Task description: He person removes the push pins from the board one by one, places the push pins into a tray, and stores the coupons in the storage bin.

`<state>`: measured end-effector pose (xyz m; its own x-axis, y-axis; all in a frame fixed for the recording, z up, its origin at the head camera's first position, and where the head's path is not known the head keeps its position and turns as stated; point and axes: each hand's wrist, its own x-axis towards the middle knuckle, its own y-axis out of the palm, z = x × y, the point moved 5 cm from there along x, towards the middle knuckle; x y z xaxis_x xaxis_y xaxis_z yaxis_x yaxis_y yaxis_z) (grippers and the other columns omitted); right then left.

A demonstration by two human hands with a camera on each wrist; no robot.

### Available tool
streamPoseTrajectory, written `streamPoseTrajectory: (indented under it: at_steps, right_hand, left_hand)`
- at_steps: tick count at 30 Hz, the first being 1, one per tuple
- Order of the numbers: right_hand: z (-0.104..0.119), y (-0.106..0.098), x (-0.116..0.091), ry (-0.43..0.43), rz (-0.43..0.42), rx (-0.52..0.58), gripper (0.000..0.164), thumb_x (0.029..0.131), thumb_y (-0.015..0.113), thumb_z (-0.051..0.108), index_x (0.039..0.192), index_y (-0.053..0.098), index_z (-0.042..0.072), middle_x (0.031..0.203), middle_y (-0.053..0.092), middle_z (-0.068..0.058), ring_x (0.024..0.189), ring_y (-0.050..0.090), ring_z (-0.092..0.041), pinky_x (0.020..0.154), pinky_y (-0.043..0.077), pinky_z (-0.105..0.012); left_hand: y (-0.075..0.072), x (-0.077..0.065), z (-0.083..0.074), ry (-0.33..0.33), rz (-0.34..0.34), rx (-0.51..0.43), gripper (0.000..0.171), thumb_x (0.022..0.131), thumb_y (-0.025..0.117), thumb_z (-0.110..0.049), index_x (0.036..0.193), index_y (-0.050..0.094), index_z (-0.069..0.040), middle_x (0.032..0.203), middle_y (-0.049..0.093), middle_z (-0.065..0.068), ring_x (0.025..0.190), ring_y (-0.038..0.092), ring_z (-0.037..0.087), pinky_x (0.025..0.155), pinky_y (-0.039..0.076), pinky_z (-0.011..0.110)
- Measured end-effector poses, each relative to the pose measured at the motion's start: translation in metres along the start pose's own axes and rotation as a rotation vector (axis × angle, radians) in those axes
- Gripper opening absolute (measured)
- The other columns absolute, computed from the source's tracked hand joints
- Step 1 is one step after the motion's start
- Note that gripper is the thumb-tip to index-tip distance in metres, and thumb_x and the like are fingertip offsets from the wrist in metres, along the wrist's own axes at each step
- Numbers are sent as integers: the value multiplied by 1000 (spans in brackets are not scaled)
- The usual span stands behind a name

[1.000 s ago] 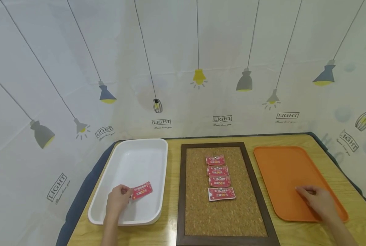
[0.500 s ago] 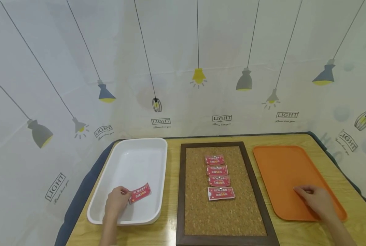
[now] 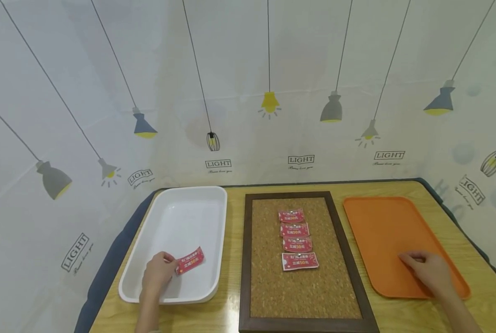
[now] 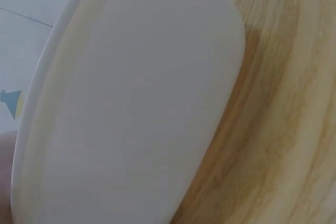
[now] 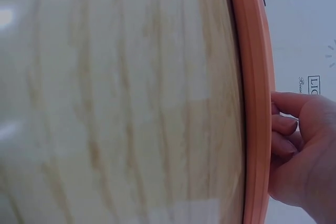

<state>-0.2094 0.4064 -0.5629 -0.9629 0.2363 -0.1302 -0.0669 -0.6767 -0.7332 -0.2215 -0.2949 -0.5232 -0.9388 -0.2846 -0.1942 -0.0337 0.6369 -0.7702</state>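
My left hand (image 3: 157, 274) pinches one corner of a red printed coupon (image 3: 190, 260) inside the white tray (image 3: 186, 217). The left wrist view is mostly the outer wall of the white tray (image 4: 131, 93), which hides the coupon. Over the orange tray (image 3: 381, 231) is my right hand (image 3: 431, 270), thumb and index finger close together. In the right wrist view its other fingers are curled behind the orange tray's rim (image 5: 257, 103); I cannot tell whether it holds something small. Several similar coupons (image 3: 298, 244) hang in a column on the corkboard (image 3: 306, 291), each with a small pin at its top.
The dark-framed corkboard lies between the two trays on the wooden table (image 3: 229, 314). A wall covering (image 3: 239, 115) printed with lamps rises behind the table and along its sides.
The left hand and its coupon have shifted very slightly left and down since the earliest frame. The right hand stays almost still over the orange tray.
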Motion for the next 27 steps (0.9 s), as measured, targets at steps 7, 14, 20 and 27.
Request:
streamPoseTrajectory:
  at_steps: [7, 14, 20, 27]
  right_hand:
    - [0, -1, -6, 51, 16, 62, 65, 101, 56, 47, 116, 64, -16, 83, 70, -2, 67, 60, -11, 58, 50, -28]
    - [1, -4, -13, 55, -11, 93, 62, 103, 51, 46, 115, 65, -13, 80, 69, 2, 63, 60, -10, 57, 48, -26]
    - [3, -6, -18, 30, -58, 96, 60, 104, 51, 43, 117, 63, -15, 78, 69, 0, 61, 57, -10, 57, 44, -25]
    - [5, -7, -19, 48, -85, 162, 62, 104, 52, 44, 122, 59, -14, 76, 66, 0, 60, 57, -11, 54, 47, -27]
  left_hand:
    - [-4, 1, 0, 2, -2, -2, 30, 96, 61, -22, 108, 60, 6, 98, 67, 20, 81, 61, 29, 67, 47, 38]
    - [-7, -2, -4, 0, 0, -13, 32, 97, 60, -21, 111, 60, 7, 102, 66, 24, 89, 62, 34, 76, 49, 46]
    - [-9, -4, -8, 25, -23, -56, 32, 98, 59, -21, 114, 60, 7, 105, 66, 24, 96, 62, 38, 83, 48, 52]
    - [-8, -5, -16, 96, -69, -99, 28, 97, 60, -17, 112, 62, 7, 99, 66, 19, 91, 62, 32, 81, 48, 48]
